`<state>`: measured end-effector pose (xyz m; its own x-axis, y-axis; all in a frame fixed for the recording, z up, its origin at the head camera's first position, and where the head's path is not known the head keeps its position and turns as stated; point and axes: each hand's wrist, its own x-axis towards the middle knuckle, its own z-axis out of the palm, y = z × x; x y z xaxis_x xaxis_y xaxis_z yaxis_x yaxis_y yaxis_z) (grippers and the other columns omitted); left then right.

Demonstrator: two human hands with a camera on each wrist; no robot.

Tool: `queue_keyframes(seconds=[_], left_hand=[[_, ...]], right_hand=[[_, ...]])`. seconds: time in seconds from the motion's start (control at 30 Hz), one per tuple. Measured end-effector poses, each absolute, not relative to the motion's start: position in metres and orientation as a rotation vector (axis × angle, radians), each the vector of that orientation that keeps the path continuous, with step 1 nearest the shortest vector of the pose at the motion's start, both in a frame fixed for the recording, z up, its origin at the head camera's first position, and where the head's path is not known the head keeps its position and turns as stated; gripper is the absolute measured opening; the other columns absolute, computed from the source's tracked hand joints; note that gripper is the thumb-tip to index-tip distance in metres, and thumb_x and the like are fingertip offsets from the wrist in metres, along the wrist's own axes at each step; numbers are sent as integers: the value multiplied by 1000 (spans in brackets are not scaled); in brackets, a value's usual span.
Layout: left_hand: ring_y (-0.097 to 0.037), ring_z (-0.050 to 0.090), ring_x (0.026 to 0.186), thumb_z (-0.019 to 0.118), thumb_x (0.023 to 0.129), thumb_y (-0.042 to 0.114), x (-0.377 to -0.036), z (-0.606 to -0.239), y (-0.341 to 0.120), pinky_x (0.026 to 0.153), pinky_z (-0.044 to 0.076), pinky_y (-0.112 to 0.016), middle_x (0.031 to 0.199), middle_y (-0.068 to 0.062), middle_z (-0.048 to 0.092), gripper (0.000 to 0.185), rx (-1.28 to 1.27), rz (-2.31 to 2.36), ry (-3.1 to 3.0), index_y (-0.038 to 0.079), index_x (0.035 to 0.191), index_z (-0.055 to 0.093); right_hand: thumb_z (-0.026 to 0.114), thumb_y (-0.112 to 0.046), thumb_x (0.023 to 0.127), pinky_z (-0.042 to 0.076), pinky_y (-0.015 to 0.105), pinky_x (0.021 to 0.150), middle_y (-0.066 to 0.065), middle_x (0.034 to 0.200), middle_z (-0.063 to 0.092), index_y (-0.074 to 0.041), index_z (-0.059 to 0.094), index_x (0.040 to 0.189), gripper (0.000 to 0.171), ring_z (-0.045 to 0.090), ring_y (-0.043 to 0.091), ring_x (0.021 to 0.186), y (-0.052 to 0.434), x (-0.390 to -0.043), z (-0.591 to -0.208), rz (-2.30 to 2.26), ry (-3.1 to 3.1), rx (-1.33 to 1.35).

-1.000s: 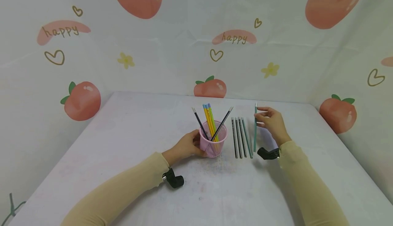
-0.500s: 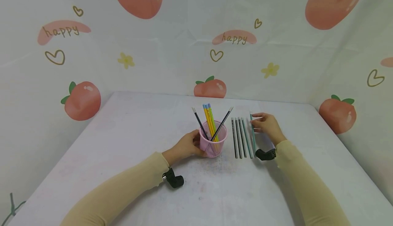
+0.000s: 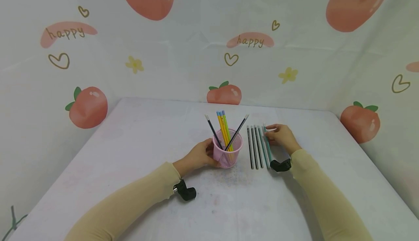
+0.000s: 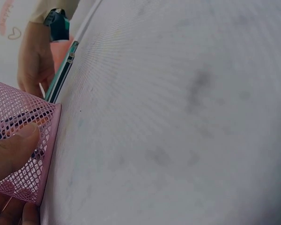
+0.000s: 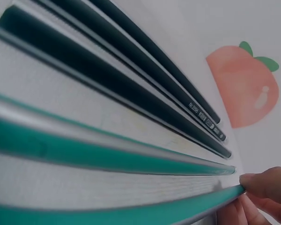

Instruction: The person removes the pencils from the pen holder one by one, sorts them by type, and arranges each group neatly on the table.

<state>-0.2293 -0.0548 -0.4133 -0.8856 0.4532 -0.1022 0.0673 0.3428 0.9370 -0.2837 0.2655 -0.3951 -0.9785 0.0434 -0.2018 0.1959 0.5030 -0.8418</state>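
My left hand (image 3: 198, 154) grips the pink mesh pen holder (image 3: 225, 160) from its left side; in the left wrist view the thumb (image 4: 14, 152) presses on the mesh. Several pencils stand in the holder: yellow ones (image 3: 220, 124), a green one (image 3: 227, 126) and black ones (image 3: 240, 127) leaning to either side. Between thumb and fingers, my right hand (image 3: 282, 136) pinches a teal pencil (image 5: 192, 206) near its far end. Just left of it lies another teal pencil (image 5: 107, 157), with a narrow gap between them. Three black pencils (image 5: 131, 89) continue the row towards the holder.
The white table (image 3: 147, 135) carries the holder and the pencil row at its centre right. A patterned cloth (image 3: 183, 52) hangs behind the table's back edge. Each wrist wears a black camera (image 3: 186, 191). A thin green cord (image 3: 14, 219) shows at the lower left.
My right hand has carried the teal pencil left and down, from apart on the right to right beside the other teal pencil. The left hand and holder have stayed put.
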Motion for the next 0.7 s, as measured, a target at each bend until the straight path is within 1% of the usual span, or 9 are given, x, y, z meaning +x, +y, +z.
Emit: queue_keyframes(seconds=[0.2, 0.43, 0.7], left_hand=[[-27, 54, 125, 85, 66, -1, -230, -413, -55, 109, 42, -41, 132, -11, 58, 79, 460, 1560, 2264, 4, 135, 48], [-26, 55, 123, 85, 66, 0, -229, -413, -55, 108, 43, -40, 131, -11, 58, 80, 461, 1555, 2269, 4, 136, 48], [-27, 54, 125, 85, 65, -1, -230, -414, -55, 109, 42, -41, 132, -11, 58, 79, 458, 1561, 2265, 4, 135, 48]], right_hand=[[64, -8, 91, 58, 21, 67, 29, 125, 56, 9, 49, 132, 47, 61, 2, 68, 264, -285, -396, -1426, 2603, 245], [62, -11, 92, 58, 21, 68, 30, 128, 55, 7, 49, 133, 47, 61, 3, 70, 262, -284, -396, -1379, 2631, 258], [64, -11, 91, 58, 21, 69, 30, 129, 55, 7, 50, 133, 48, 62, 4, 72, 261, -284, -397, -1389, 2619, 281]])
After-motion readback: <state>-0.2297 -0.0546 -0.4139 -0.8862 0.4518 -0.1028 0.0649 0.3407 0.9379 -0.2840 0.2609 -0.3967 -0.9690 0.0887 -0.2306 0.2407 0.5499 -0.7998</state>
